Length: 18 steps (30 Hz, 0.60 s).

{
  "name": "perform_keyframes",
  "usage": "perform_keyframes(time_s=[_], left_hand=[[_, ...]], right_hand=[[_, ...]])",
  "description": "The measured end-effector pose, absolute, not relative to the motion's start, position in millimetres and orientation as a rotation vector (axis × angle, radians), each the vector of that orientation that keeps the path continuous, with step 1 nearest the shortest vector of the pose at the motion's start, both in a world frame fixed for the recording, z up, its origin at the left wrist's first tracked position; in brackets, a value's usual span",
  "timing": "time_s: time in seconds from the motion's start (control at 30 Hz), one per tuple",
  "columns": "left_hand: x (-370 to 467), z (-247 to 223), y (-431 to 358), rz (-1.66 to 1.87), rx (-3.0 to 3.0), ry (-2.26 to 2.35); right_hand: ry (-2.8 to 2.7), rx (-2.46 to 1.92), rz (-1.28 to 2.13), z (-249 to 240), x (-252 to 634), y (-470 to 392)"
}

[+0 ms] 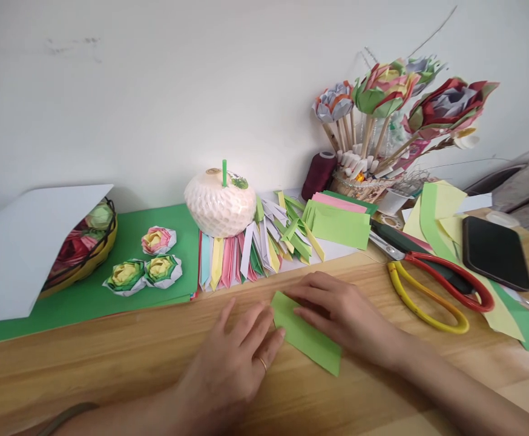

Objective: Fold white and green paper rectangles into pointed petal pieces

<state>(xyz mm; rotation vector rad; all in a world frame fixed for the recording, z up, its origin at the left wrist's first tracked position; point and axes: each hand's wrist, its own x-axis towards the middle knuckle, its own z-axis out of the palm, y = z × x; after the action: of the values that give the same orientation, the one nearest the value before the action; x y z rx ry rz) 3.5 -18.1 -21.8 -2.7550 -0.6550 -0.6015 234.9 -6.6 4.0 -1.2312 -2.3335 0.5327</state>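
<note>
A light green paper rectangle (307,340) lies slanted on the wooden table between my hands. My left hand (235,351), with a ring on one finger, rests with its fingers apart and its fingertips at the paper's left end. My right hand (337,309) lies over the paper's upper edge, fingers spread and fingertips near its top left corner. Neither hand is closed round anything. Behind them, many folded paper strips (264,242) in several colours lie on a white sheet, beside a stack of light green rectangles (337,224).
Scissors (446,284) with red and yellow handles and a black phone (496,251) lie at the right. A white textured coconut-like object (221,203) stands at the back. Paper flowers (158,240) sit on green sheets (132,224), near a basket (110,242). A flower pot (359,184) stands behind.
</note>
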Motion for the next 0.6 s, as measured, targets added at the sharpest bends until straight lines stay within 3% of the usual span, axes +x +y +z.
perform_keyframes(time_s=[0.3,0.6], left_hand=[[-8,-30,2,-0.520,-3.039,-0.654],[-5,-17,15,-0.572,-2.913,-0.491]], right_hand=[[-2.193,-1.542,0.691,7,223,-12],[-2.217,-1.474,0.488,-3,221,-14]])
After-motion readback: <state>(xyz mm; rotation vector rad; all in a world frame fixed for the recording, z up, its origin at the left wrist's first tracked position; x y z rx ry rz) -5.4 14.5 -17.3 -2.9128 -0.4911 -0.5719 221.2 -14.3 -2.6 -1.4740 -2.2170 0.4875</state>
